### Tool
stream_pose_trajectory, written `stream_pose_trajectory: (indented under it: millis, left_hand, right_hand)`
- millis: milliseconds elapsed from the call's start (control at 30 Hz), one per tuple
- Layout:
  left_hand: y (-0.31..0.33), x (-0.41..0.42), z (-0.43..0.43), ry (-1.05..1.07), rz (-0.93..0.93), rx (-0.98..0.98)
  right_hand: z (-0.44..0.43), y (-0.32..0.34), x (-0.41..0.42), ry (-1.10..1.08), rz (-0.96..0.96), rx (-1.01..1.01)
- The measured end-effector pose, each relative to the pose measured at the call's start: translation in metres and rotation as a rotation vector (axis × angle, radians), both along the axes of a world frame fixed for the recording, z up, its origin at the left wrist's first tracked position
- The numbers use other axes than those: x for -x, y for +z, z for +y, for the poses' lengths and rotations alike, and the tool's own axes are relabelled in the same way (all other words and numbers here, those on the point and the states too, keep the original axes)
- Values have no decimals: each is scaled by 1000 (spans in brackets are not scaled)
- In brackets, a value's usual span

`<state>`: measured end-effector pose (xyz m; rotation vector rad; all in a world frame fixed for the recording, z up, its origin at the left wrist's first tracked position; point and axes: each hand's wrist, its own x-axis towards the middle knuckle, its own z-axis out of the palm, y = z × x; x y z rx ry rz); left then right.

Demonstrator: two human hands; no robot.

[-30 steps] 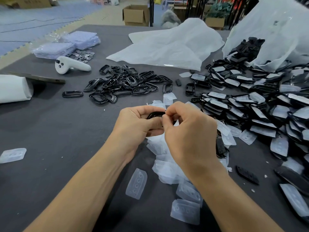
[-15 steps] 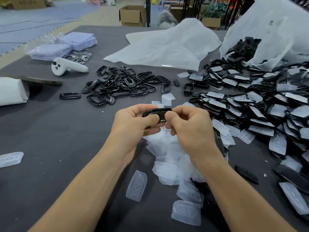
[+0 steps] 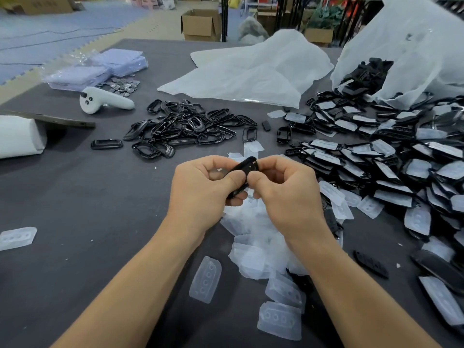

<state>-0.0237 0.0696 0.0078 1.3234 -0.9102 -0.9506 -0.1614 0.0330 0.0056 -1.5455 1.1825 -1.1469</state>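
Note:
Both hands hold one small black plastic part (image 3: 247,167) above the middle of the grey table (image 3: 75,197). My left hand (image 3: 203,192) grips its lower end with thumb and curled fingers. My right hand (image 3: 286,194) pinches its upper end. The part is tilted, upper end to the right. Under the hands lies a heap of clear rubbery pads (image 3: 253,237). A pile of black frames (image 3: 185,126) lies further back. A large heap of black parts with clear pads on them (image 3: 376,159) fills the right side.
A white controller (image 3: 103,100) and small metal discs (image 3: 123,85) lie back left beside bagged lilac packs (image 3: 100,69). White plastic sheeting (image 3: 251,74) and an open bag (image 3: 406,54) spilling black parts stand at the back. Loose clear pads (image 3: 206,280) lie near my forearms.
The black part has turned from lying flat between the hands to tilted, upper end right. Both hands have kept their hold and stayed in about the same place.

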Motion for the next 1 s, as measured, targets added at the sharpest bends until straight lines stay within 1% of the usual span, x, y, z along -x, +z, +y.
stream_pose_trajectory:
  millis: [67, 100, 200, 233, 300, 333, 433, 467, 533, 567, 633, 733, 767, 800, 900, 1000]
  left_hand:
    - [-1, 2, -1, 12, -13, -17]
    - [-3, 2, -1, 11, -50, -31]
    - [-5, -1, 0, -18, -349, -42]
    - [-4, -2, 1, -33, -399, -42]
    - [-2, -5, 0, -79, -349, -59]
    - [-2, -6, -1, -69, -311, -70]
    - [-2, -11, -5, 94, -198, -86]
    - [-2, -14, -6, 137, -116, -97]
    - [1, -17, -8, 168, 70, -131]
    - [2, -18, -10, 170, 129, -143]
    - [3, -22, -12, 161, 192, -149]
    - [3, -24, -12, 131, 196, -129]
    - [3, -25, -12, 129, 196, -125]
    - [4, -26, -11, 132, 198, -123]
    - [5, -28, -11, 141, 190, -126]
    - [5, -29, -11, 146, 171, -134]
  right_hand:
    - [0, -1, 0, -2, 10, 29]
    - [-1, -2, 0, -14, 20, 39]
    - [-2, -4, 3, -32, 86, 59]
    - [-2, -4, 3, -23, 105, 68]
    - [-1, -3, 3, -13, 129, 84]
    - [-1, -2, 3, -22, 129, 89]
    - [-3, 3, 8, -100, 134, 136]
    - [-5, 4, 11, -115, 196, 167]
    - [-7, 5, 17, -69, 396, 202]
    - [-7, 5, 18, -28, 479, 192]
    - [-4, 3, 17, 50, 592, 156]
    - [-2, -3, 9, 134, 784, 216]
    - [-2, -4, 7, 145, 822, 232]
    - [-2, -4, 7, 146, 830, 231]
    - [-2, -4, 9, 83, 761, 193]
    - [-2, -4, 9, 32, 807, 247]
